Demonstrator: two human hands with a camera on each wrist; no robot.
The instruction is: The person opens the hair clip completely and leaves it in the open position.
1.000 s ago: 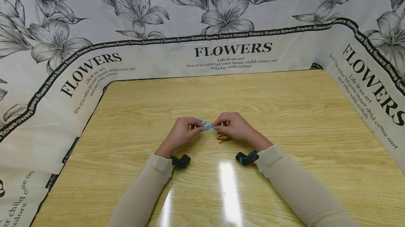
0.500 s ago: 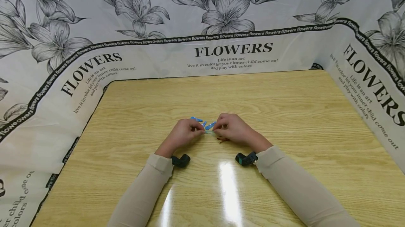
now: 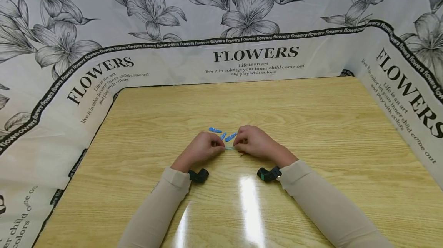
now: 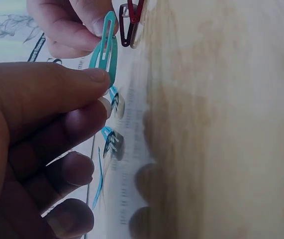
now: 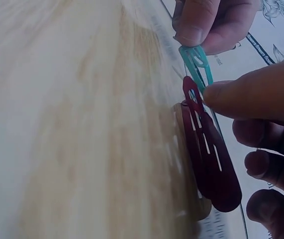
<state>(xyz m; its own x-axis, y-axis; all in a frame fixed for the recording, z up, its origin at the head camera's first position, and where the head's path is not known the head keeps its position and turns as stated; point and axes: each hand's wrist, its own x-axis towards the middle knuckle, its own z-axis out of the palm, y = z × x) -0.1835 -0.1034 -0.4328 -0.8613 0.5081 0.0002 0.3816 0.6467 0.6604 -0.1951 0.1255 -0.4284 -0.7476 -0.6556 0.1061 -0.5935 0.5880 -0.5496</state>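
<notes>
A teal snap hair clip (image 4: 114,59) is pinched at both ends, just above the table, between my two hands. My left hand (image 3: 204,147) has thumb and index finger on one end, its other fingers loosely curled. At the opposite end, my right hand (image 3: 255,143) grips it the same way. In the left wrist view the clip's layers look spread apart. Three blue hair clips (image 3: 215,130) lie just beyond the fingers. Dark red hair clips (image 5: 209,159) lie under and beside my right hand, mostly hidden in the head view.
The wood-grain table (image 3: 294,113) is bordered at the back and sides by a white flower-print sheet (image 3: 173,65). A black wrist camera (image 3: 199,176) sits at the left cuff, another black camera (image 3: 268,173) at the right one.
Both hands have drawn slightly toward the person with the teal hair clip, uncovering more of the blue clips. My right hand now covers more of the dark red clips.
</notes>
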